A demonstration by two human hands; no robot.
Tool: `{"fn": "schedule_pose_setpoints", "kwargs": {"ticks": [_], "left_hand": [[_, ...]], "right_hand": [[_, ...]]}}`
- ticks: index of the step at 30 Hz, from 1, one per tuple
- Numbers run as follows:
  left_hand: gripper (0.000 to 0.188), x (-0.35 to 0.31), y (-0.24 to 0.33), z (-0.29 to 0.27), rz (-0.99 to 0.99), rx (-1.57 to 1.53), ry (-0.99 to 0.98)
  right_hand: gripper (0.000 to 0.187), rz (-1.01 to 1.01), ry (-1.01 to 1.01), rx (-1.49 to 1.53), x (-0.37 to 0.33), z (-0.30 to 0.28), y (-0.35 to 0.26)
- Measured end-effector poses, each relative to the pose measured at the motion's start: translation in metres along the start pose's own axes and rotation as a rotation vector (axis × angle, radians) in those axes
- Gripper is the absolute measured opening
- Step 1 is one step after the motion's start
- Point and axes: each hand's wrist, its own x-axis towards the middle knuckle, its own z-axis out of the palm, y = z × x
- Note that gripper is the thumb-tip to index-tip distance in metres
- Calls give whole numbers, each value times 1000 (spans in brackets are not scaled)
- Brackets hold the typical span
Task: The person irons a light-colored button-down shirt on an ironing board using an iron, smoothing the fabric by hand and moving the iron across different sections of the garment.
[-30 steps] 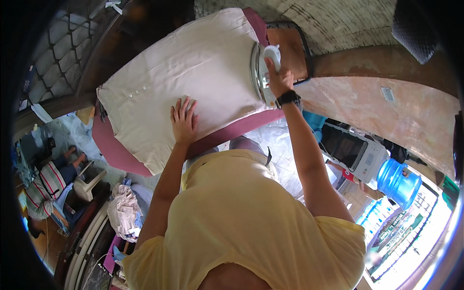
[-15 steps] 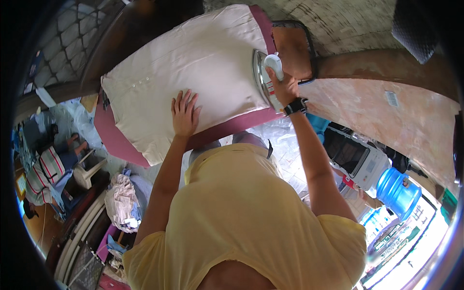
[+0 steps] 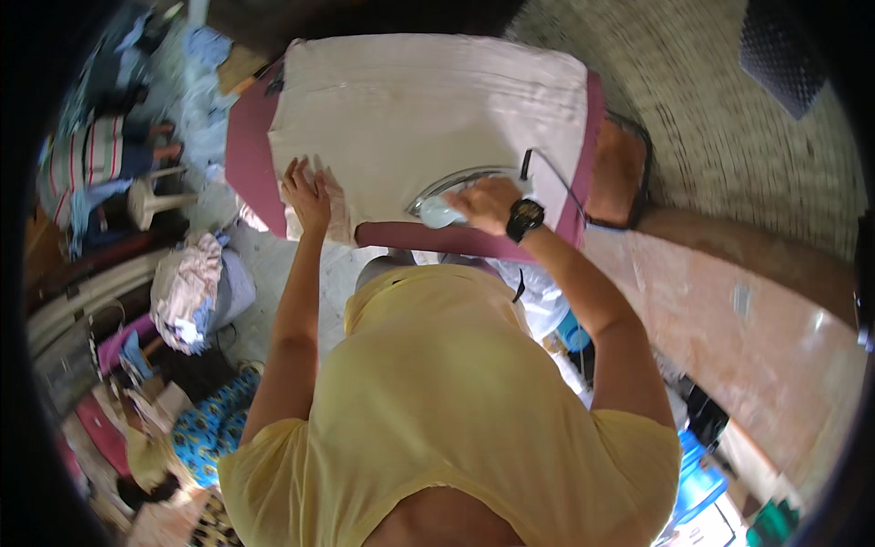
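My right hand (image 3: 489,205) is closed around the handle of a clothes iron (image 3: 441,210). The iron rests near the front edge of a pale cream cloth (image 3: 401,109), its tip pointing left, and a dark cord trails off to the right. At the cloth's front left, my left hand (image 3: 308,196) lies with fingers apart, beside a bunched fold of fabric. The cloth is spread over a maroon padded ironing surface (image 3: 251,146) whose left, front and right margins show.
A brown-seated chair (image 3: 617,173) stands at the right end of the board. Piled clothes (image 3: 187,283) fill a container at left. A beige plastic stool (image 3: 150,196) and people are farther left. A low wall (image 3: 711,273) runs along the right.
My right hand has brought the iron from the cloth's right end to its front middle and turned it leftward. My left hand has shifted left to the cloth's front left. The view has turned.
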Motion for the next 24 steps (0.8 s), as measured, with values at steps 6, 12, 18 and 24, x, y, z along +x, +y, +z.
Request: {"fn": "schedule_pose_setpoints", "kwargs": {"ticks": [6, 12, 18, 24], "left_hand": [[59, 13, -97, -3, -537, 180, 110], [36, 43, -99, -4, -557, -130, -123], [24, 57, -99, -17, -669, -271, -131], [29, 45, -116, -20, -633, -525, 2]], "right_hand": [[66, -56, 138, 46, 40, 8, -55], [68, 35, 228, 46, 115, 14, -83], [69, -7, 280, 34, 185, 13, -133], [69, -49, 266, -38, 231, 11, -180]]}}
